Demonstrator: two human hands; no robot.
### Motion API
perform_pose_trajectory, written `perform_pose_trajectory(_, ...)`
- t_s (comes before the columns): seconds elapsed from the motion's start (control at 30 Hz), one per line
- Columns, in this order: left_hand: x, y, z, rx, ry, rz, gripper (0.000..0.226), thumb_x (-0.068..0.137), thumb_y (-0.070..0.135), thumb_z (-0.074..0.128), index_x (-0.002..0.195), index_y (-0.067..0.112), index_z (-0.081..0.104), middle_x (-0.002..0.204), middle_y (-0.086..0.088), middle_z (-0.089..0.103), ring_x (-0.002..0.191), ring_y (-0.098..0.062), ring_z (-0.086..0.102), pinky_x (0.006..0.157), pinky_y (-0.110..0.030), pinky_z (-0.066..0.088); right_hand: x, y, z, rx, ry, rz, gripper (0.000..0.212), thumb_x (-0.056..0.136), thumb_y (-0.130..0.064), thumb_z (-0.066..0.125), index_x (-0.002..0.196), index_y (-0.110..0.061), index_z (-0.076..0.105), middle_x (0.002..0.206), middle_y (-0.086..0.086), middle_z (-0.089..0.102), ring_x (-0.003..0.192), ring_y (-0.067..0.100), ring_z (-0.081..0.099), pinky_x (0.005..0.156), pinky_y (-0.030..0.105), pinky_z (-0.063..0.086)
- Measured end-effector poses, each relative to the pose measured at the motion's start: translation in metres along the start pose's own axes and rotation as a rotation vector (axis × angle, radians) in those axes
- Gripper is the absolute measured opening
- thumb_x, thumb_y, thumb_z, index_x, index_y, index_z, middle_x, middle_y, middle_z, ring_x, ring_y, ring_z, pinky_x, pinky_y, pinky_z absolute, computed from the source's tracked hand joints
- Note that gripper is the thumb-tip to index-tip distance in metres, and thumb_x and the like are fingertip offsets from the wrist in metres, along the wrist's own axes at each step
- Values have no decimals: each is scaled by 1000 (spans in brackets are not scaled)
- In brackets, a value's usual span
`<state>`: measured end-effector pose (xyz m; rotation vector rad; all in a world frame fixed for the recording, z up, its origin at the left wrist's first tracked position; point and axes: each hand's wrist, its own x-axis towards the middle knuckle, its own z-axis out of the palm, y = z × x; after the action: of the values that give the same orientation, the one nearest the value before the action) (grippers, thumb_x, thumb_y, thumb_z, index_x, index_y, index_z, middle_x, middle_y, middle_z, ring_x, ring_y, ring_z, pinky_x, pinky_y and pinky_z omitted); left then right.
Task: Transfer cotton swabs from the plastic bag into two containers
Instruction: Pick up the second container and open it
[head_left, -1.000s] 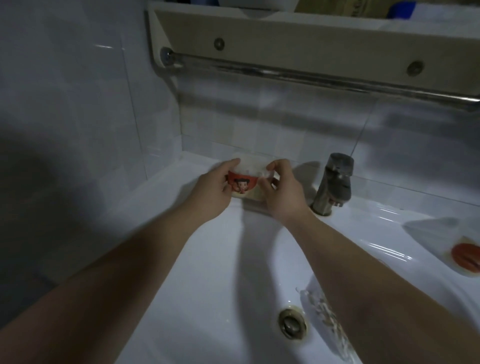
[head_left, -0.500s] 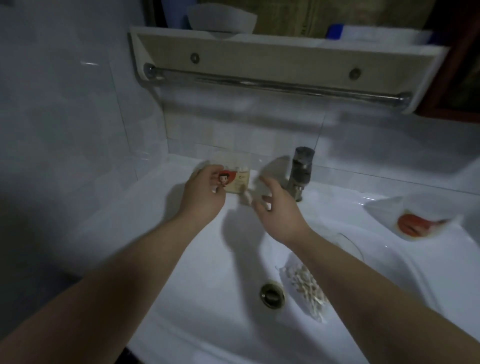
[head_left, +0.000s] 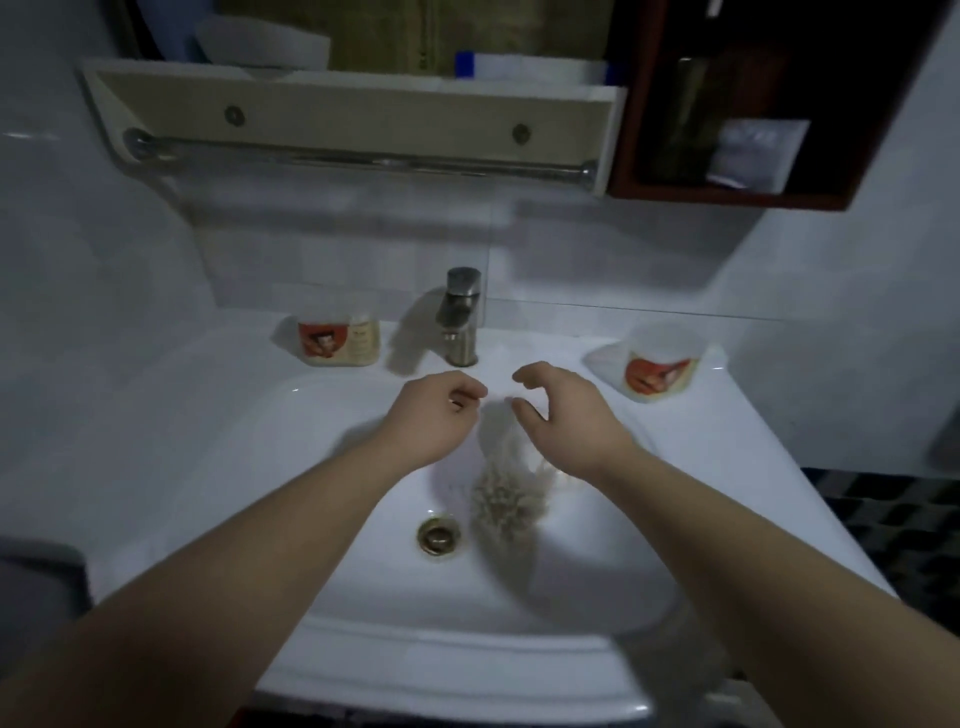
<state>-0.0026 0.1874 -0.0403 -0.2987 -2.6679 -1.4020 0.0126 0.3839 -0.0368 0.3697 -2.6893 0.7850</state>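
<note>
Head camera looks down on my two bare forearms reaching out over a white ceramic sink (head_left: 311, 467). Between my wrists a thin clear plastic bag (head_left: 503, 460) hangs over the basin, and its load of white-tipped cotton swabs (head_left: 506, 504) is bunched at the bottom, just right of the brass-coloured drain (head_left: 439, 535). The bag is blurred.

My left hand (head_left: 436, 415) is curled, with the thumb tip against the forefinger, just left of the bag's narrow top. I cannot tell whether any film is caught between them. My right hand (head_left: 569, 410) is hooked like a claw, thumb and fingers apart, right beside the pale upper film of the bag. Whether it grips the plastic I cannot tell either.

On the back rim of the sink, left of the brushed-metal faucet (head_left: 462, 317), stands a low round clear plastic container with a red cartoon label (head_left: 337, 343). Something beige shows through its right side. A second clear plastic container with an orange-red label (head_left: 657, 371) sits on the rim right of the faucet, well apart from the first.

Above, a cream wall shelf with a chrome towel rail (head_left: 358, 161) runs across the tiles, and a dark red wooden cabinet (head_left: 727, 192) hangs at its right end.
</note>
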Motion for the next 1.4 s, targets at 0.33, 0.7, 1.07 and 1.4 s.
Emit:
perform_pose_trajectory(0.33, 38, 69, 77, -92, -99, 94, 35, 91, 14, 59, 120, 31, 65, 115, 8, 66, 93, -13, 67, 74, -24, 56, -16, 64, -69, -51, 339, 111, 32, 95, -22, 62, 125, -12, 65, 147, 12, 47, 131, 28, 49, 108, 33, 42)
perform_pose_trajectory(0.7, 77, 95, 142, -98, -182, 66, 83, 87, 29, 73, 158, 28, 29, 153, -5, 45, 132, -23, 54, 104, -36, 48, 14, 141, -97, 395, 296, 470, 79, 95, -35, 65, 159, -18, 22, 159, 9, 36, 142, 24, 40, 115, 36, 34)
perform_pose_trajectory(1.07, 78, 85, 139, -295, -103, 28, 56, 80, 19, 83, 129, 22, 56, 114, 6, 62, 110, -25, 66, 89, -45, 60, 8, 145, -86, 644, 211, 531, 51, 101, -48, 33, 108, -20, 74, 105, 2, 76, 91, 21, 72, 70, 35, 53)
perform_pose_trajectory(1.4, 28, 17, 49, -278, -125, -62, 67, 76, 39, 88, 132, 29, 52, 122, 17, 58, 103, -4, 64, 64, -18, 54, 4, 60, -42, 303, 43, 412, 51, 102, -35, 37, 68, -3, 56, 68, 10, 58, 68, 28, 53, 63, 34, 44)
